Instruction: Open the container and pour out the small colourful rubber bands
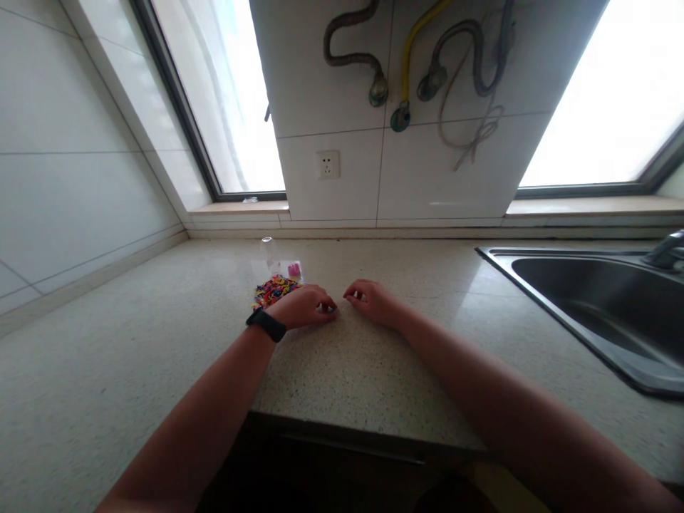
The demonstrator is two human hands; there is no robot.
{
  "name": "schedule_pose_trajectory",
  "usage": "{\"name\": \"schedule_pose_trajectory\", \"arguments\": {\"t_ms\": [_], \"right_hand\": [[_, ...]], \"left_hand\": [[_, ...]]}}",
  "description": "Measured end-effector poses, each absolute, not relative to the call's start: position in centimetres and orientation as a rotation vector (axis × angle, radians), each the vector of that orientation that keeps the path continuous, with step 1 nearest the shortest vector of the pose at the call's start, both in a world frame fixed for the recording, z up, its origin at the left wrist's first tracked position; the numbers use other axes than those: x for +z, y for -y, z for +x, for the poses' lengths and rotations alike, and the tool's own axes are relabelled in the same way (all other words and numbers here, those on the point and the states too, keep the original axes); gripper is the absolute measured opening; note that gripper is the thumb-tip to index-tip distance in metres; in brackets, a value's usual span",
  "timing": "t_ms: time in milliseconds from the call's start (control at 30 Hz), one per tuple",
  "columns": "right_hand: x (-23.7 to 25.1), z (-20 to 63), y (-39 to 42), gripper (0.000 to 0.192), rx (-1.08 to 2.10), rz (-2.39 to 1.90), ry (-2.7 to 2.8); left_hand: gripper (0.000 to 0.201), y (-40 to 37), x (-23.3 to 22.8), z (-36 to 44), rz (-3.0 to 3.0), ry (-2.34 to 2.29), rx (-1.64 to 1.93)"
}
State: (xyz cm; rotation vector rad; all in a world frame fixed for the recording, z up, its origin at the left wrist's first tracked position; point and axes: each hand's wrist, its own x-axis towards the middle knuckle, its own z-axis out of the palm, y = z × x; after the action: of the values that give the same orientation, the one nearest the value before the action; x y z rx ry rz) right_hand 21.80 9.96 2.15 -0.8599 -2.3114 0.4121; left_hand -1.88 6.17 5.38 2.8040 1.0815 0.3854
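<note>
Both my hands rest on a speckled stone countertop (160, 370), fingertips curled and nearly meeting. My left hand (303, 306), with a black band on its wrist, lies right beside a pile of small multicoloured pieces (273, 290). My right hand (374, 301) sits a little to the right, fingers bent down onto the counter. Anything pinched between the fingertips is too small to make out. Behind the pile stand a clear plastic bag or container (270, 254) and a small pink item (293, 269).
A steel sink (593, 299) with a tap (665, 251) is set into the counter at the right. A tiled wall with a socket (328, 164), hoses (427, 64) and two windows rises behind. The counter's front edge is near my elbows.
</note>
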Motion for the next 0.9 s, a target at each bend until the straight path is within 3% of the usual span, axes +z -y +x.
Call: {"name": "schedule_pose_trajectory", "arguments": {"t_ms": [233,467,900], "right_hand": [[2.3,22.1,-10.0,0.017,0.432,-0.878,2.316],[2.1,22.7,-10.5,0.018,0.478,-0.927,2.288],[1.9,22.8,-11.1,0.019,0.51,-0.96,2.264]], "left_hand": [[0.018,-5.9,4.8,-1.1,2.824,-1.062,0.453],[0.016,-7.2,5.3,-4.4,2.724,-1.21,0.757],[0.037,-6.6,5.4,-13.9,2.678,-1.453,0.698]]}}
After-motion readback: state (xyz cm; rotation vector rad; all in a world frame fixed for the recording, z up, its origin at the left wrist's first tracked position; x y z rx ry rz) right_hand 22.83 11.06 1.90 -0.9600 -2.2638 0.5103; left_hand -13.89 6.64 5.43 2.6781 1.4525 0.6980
